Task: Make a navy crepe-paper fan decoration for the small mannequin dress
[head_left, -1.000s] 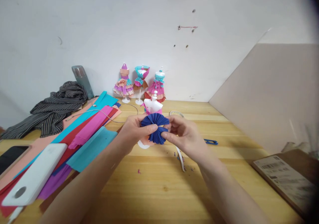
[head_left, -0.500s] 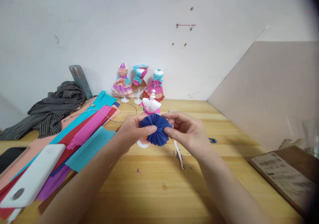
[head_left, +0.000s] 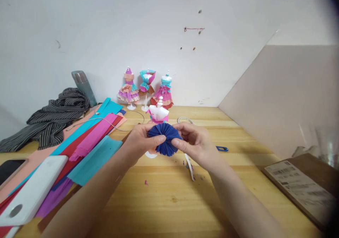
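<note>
Blue pleated rosette is sitting mid-frame in the head view, raised a little above the wooden table, w/ both hands closing on it from either side. Left hand is pinching the left half, thumb lying across the front pleats near the centre & fingers tucked behind. Right hand is nipping the lower right edge between thumb & forefinger, the other fingers curling round the back. Both grips are narrow, closed right down on the paper, w/ nothing else in either hand. Judging by the pinch, the pleats are being spread round into a full circle. Doing that well is prob. a matter of pressing the centre flat w/ the left thumb, easing the folds apart evenly & not crushing the rim. Whether the two ends are meeting at the lower right is hard to tell, since the right thumb is covering that spot. Just behind the rosette a white mini mannequin is standing, and three dressed ones are lining the wall. Coloured paper sheets are lying spread out to the left, w/ a white power bank resting on them and a striped cloth & grey flask further back. A white strip & blue clip are lying near the right hand, and a labelled box is sitting at the right edge.
</note>
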Demonstrator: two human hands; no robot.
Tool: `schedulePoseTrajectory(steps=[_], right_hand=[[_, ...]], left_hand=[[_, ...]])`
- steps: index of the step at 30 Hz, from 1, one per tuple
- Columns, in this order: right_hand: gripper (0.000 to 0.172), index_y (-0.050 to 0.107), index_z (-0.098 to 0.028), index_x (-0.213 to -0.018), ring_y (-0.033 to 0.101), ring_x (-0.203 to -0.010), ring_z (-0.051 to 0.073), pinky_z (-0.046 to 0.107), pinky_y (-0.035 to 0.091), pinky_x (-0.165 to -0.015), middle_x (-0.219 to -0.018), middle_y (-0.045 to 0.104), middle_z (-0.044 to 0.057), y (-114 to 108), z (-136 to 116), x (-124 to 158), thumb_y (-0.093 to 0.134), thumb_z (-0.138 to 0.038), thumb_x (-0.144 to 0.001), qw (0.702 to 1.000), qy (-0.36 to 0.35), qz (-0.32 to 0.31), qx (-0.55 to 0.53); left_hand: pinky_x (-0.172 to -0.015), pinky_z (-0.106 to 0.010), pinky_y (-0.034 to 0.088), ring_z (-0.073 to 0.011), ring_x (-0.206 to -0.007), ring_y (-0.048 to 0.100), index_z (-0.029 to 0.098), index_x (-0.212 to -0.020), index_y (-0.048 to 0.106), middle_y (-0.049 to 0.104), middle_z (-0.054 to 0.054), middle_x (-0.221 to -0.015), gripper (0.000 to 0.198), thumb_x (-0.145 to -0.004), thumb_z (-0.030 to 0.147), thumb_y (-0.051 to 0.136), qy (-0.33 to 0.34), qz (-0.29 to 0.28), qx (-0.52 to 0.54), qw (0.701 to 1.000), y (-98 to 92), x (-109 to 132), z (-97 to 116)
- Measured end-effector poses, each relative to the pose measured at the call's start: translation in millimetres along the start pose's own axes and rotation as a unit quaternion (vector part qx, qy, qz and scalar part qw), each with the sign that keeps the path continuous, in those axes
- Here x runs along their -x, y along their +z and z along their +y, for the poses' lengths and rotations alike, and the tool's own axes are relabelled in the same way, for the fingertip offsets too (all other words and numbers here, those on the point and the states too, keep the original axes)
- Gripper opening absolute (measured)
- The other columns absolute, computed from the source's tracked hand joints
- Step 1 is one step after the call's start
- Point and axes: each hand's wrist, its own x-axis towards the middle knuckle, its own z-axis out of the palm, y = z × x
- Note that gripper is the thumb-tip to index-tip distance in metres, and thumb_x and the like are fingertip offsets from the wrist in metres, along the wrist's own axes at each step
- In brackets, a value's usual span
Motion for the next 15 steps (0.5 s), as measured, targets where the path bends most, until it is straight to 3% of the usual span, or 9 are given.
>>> schedulePoseTrajectory(steps=[5, 10, 15], right_hand=[[0.031, 0.064, -0.018, -0.067, 0.048, -0.045, 0.009, 0.023, 0.041, -0.044, -0.055, 0.058, -0.003, -0.6, -0.8, -0.2, 0.079, -0.045, -0.069, 0.999, 0.002, 0.046, 0.017], [0.045, 0.069, -0.016, -0.073, 0.043, -0.038, 0.008, 0.022, 0.029, -0.037, -0.052, 0.057, -0.001, -13.7, 2.2, 0.4, 0.062, -0.06, -0.082, 0.998, 0.01, 0.055, 0.008], [0.045, 0.072, -0.017, -0.089, 0.053, -0.052, 0.012, 0.025, 0.039, -0.047, -0.067, 0.065, 0.003, -9.5, 2.3, 1.6, 0.061, -0.06, -0.082, 0.997, -0.041, 0.053, 0.028]], left_hand=[[-0.055, -0.026, 0.046, -0.0143, -0.057, 0.06, 0.011, -0.089, 0.075, 0.07, -0.007, -0.071, 0.038, -0.066, 0.04, 0.082, 0.007, 0.017, -0.002, 1.0, 1.0, -0.9, -1.0], [-0.057, -0.026, 0.047, -0.0143, -0.057, 0.06, 0.01, -0.089, 0.075, 0.071, -0.007, -0.071, 0.037, -0.065, 0.037, 0.083, 0.001, 0.016, 0.016, 1.0, 0.5, 1.9, 7.3], [-0.059, -0.027, 0.048, -0.0153, -0.059, 0.061, 0.01, -0.089, 0.075, 0.071, -0.008, -0.073, 0.036, -0.066, 0.037, 0.082, -0.006, 0.011, 0.019, 1.0, 0.2, 2.9, 8.0]])
